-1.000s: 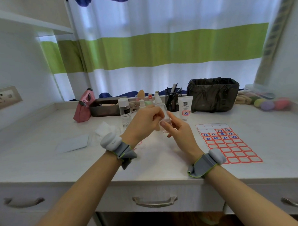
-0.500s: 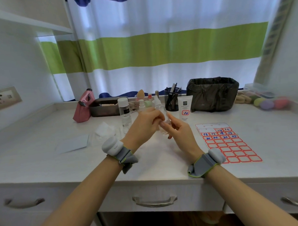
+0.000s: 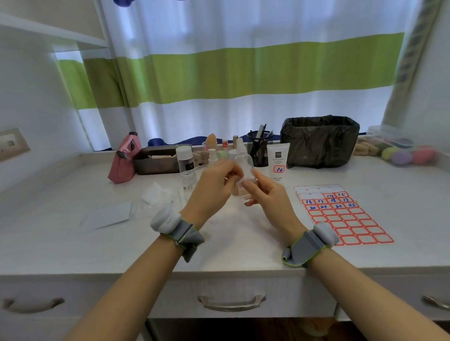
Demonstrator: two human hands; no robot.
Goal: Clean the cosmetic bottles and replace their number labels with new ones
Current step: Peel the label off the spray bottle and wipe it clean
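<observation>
Bottles number at least three clear ones: one clear spray bottle [image 3: 244, 169] held upright above the tabletop [image 3: 68, 242] between both hands, one taller clear bottle with a white cap [image 3: 186, 166] standing behind the left hand, and one small white-capped spray bottle [image 3: 212, 155] at the back, with smaller items beside it too crowded to count. The left hand [image 3: 214, 188] curls its grip round the held bottle's side, and the right hand [image 3: 267, 194] pinches its lower part between thumb and fingers. Going by size, one striped curtain [image 3: 241, 72] in white and green fills the back of the room, with white walls either side, a shelf [image 3: 43, 28] at upper left and one wall socket [image 3: 6, 144]. One pale tabletop carries everything; three drawer handles show under its front edge. One black-lined bin [image 3: 320, 141] sits at the back right, one dark tray [image 3: 156, 161] and one pink pouch [image 3: 123, 161] at the back left. One red label sheet [image 3: 342, 214] lies flat right of the right hand, its top rows bearing blue numbers from 14 to 23, the rest blank. One white tube [image 3: 278, 160] stands near the bin with a label reading 10. One mesh pen cup [image 3: 259, 148], one white wipe [image 3: 156, 198] and one pale card [image 3: 105, 216] complete the count. Any label on the held bottle is hidden by the fingers; the coloured sponges [image 3: 407, 155] at far right are blurred.
</observation>
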